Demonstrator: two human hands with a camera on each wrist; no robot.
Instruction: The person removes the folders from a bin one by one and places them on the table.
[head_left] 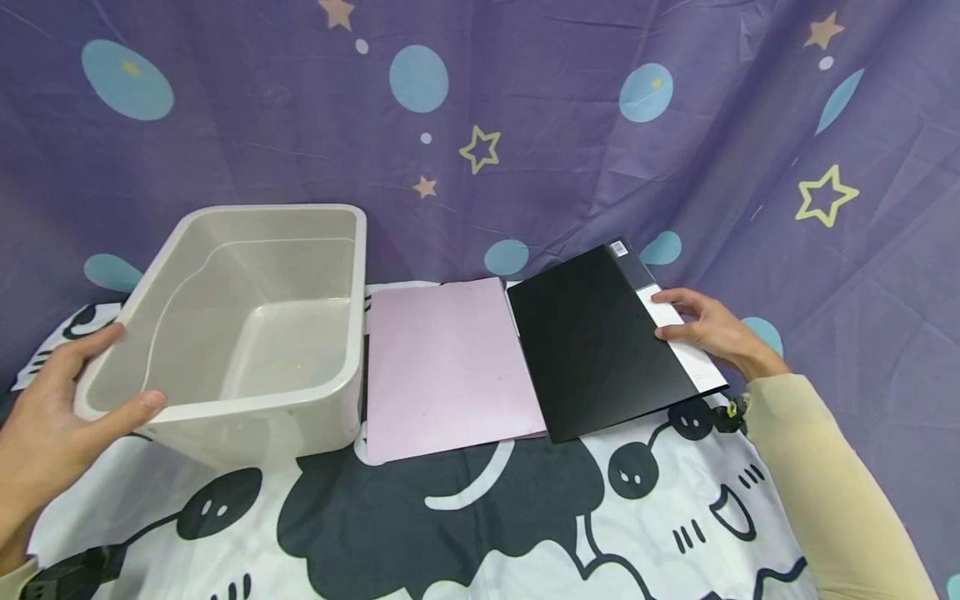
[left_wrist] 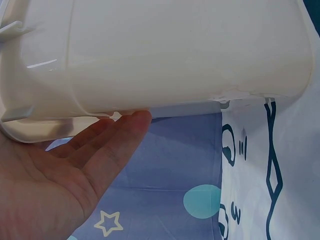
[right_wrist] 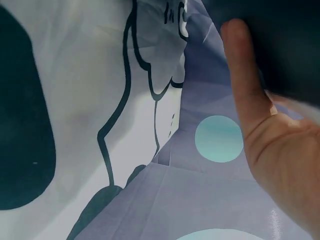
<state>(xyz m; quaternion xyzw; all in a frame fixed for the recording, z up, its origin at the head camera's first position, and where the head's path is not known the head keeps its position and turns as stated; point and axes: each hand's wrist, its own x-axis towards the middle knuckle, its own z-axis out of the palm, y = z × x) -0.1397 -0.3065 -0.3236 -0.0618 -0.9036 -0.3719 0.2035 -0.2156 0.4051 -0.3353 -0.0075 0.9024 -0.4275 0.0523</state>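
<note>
At the left stands a light grey plastic bin (head_left: 247, 408), with nothing inside. My left hand (head_left: 56, 425) holds its near-left rim corner, thumb at the front and fingers at the left side. In the left wrist view the fingers (left_wrist: 117, 142) touch the outer wall. On the right, my right hand (head_left: 712, 329) grips a black folder (head_left: 600, 350) by its white-banded spine edge. The folder lies tilted, slightly overlapping a pink folder (head_left: 450, 375) to its left. In the right wrist view one digit rests along the dark folder (right_wrist: 290, 45).
The table is covered with a black-and-white cartoon cloth (head_left: 420, 533). A purple curtain (head_left: 525, 192) with stars and blue spots hangs right behind the table. The pink folder sits close beside the bin's right wall, with a dark edge showing under it.
</note>
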